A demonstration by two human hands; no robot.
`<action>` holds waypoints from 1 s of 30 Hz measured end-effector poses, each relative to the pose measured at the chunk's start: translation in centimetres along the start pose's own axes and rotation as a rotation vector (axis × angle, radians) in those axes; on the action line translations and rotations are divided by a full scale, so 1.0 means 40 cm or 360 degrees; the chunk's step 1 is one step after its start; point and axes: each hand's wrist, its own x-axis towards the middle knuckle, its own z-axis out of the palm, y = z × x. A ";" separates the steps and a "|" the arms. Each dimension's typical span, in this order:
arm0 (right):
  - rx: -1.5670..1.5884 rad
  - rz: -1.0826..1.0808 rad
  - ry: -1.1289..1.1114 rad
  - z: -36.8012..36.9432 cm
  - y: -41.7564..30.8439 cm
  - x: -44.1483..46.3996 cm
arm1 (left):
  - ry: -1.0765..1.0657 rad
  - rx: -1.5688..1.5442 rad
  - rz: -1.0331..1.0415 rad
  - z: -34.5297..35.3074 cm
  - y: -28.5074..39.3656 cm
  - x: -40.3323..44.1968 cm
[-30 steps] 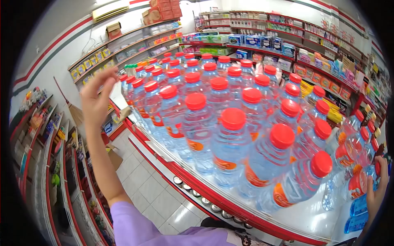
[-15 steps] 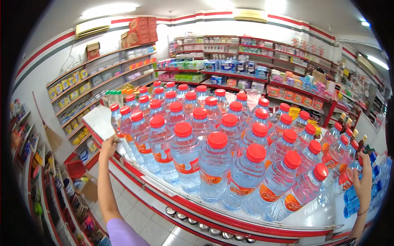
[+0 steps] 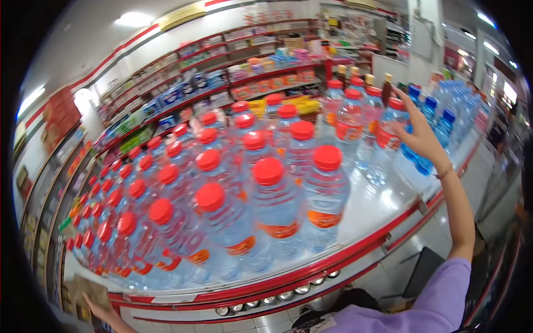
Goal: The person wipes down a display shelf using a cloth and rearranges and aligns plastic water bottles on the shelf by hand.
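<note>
My right hand (image 3: 423, 136) curves round the upper part of a red-capped water bottle (image 3: 387, 133), its thumb in front and a finger beside the cap. At the lower left, my left hand (image 3: 99, 312) has its fingers against a brown cloth-like piece (image 3: 91, 291) near the counter's left end; blur hides some of the grip. Rows of clear bottles with red caps and orange labels (image 3: 280, 213) stand between my hands. Blue-capped bottles (image 3: 441, 130) stand to the right of my right hand.
The white counter top (image 3: 363, 202) has a red front edge (image 3: 333, 263). Can ends (image 3: 269, 300) show on a lower level. Dark bottles with gold caps (image 3: 387, 86) stand behind the red-capped ones. Stocked wall shelves (image 3: 183, 91) rise behind, and a black item (image 3: 425, 272) is at the lower right.
The view has swung to the right. My left hand came down from the air to the counter edge and is now at the brown piece. My right hand remains by the right-hand red-capped bottles.
</note>
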 end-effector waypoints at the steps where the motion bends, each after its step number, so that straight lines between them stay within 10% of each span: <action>1: 0.0085 0.0093 -0.0008 0.001 -0.002 -0.008 | -0.0166 -0.0149 0.0005 -0.097 -0.032 0.068; 13: 0.1189 0.0338 0.0204 0.102 0.109 -0.114 | -0.1303 0.0568 0.0342 0.243 0.077 -0.884; 19: 0.0733 0.0093 0.0553 -0.097 0.154 -0.239 | -0.1834 0.0849 0.0238 0.366 0.147 -1.196; 21: 0.1177 0.0146 0.0886 -0.157 0.159 -0.276 | -0.2229 0.0927 0.0779 0.419 0.154 -1.276; 22: 0.1153 0.0061 0.1059 -0.187 0.168 -0.288 | -0.2228 0.0896 0.2296 0.490 0.146 -1.311; 24: 0.1141 -0.0111 0.1348 -0.236 0.223 -0.325 | -0.2585 0.0705 0.1675 0.536 0.115 -1.384; 30: 0.0587 0.0031 0.1632 -0.321 0.386 -0.412 | -0.2439 0.1198 0.2171 0.704 0.001 -1.570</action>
